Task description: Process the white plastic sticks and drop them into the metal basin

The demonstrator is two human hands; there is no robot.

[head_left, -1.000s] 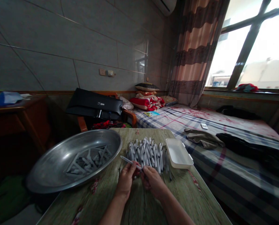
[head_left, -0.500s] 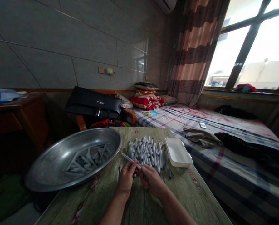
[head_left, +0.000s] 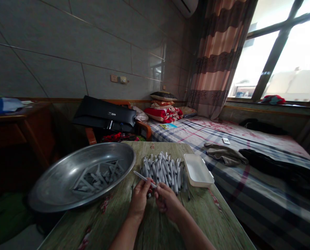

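Your left hand (head_left: 140, 193) pinches the slim pen (head_left: 139, 175) mid-length, and your right hand (head_left: 168, 200) is closed at its near end. Its long axis slants across you — far tip out left, toward the metal basin (head_left: 58, 177) — just this side of the pile of pens (head_left: 163, 171) on the desk (head_left: 155, 231).

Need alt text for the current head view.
Left hand and right hand hold a pen over a table. Just beyond lies a pile of pens, with a metal basin of pale pieces to its left and a white box to its right. A bed stands at right.
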